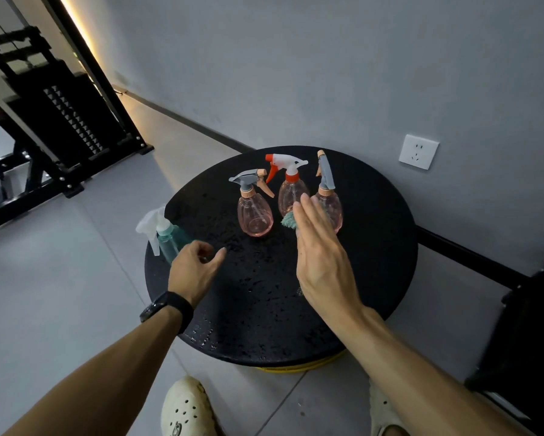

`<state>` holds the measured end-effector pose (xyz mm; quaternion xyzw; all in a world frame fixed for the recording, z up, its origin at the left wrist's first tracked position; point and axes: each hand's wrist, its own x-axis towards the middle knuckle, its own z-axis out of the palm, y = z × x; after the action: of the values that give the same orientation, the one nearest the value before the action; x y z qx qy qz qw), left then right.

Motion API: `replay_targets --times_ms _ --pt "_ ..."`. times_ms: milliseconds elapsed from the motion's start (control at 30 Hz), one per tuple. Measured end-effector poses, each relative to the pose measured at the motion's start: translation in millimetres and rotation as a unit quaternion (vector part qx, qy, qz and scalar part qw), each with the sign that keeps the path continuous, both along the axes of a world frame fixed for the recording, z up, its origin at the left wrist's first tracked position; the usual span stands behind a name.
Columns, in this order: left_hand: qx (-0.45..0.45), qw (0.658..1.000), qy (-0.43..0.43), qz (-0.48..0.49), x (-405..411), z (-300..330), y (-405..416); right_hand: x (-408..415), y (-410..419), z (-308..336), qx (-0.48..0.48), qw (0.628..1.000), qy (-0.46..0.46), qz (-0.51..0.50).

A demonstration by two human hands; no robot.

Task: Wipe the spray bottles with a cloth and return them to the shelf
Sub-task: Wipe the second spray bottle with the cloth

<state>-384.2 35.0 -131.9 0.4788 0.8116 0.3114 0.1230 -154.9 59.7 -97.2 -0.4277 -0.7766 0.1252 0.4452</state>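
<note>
Spray bottles stand on a round black tabletop (374, 247) set close to a grey wall. Three pink ones form a row toward the far side: the left pink bottle (255, 215) has a grey head and peach trigger, the middle pink bottle (291, 193) a white head with an orange trigger, and the right pink bottle (328, 196) a grey head turned end-on. A fourth, the teal bottle (170, 237) with a whitish head, sits at the tabletop's left edge, blurred, just beyond the left hand (193, 272).

That left hand, with a black watch (166, 306) on its wrist, has its fingers loosely curled and its thumb out; its grip looks relaxed and holds nothing that can be made out. The right hand (322, 250) reaches over the tabletop with fingers straight, its grip released, fingertips in front of the middle and right pink bottles. A teal cloth (289, 220) peeks out from behind those fingers, at the base of the middle bottle; whether the hand touches it cannot be told.

Water droplets speckle the black surface. A white wall socket (418, 151) sits to the right, and pale clogs (185, 407) show below.
</note>
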Motion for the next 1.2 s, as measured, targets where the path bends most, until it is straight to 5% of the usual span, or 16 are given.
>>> replay_targets --times_ms 500,1200 --pt "0.040 0.998 -0.001 -0.055 8 20 111 -22 3 -2 -0.019 1.000 0.011 -0.004" --pt "0.043 0.997 -0.043 0.044 32 4 146 -28 4 -2 -0.023 1.000 0.017 -0.006"
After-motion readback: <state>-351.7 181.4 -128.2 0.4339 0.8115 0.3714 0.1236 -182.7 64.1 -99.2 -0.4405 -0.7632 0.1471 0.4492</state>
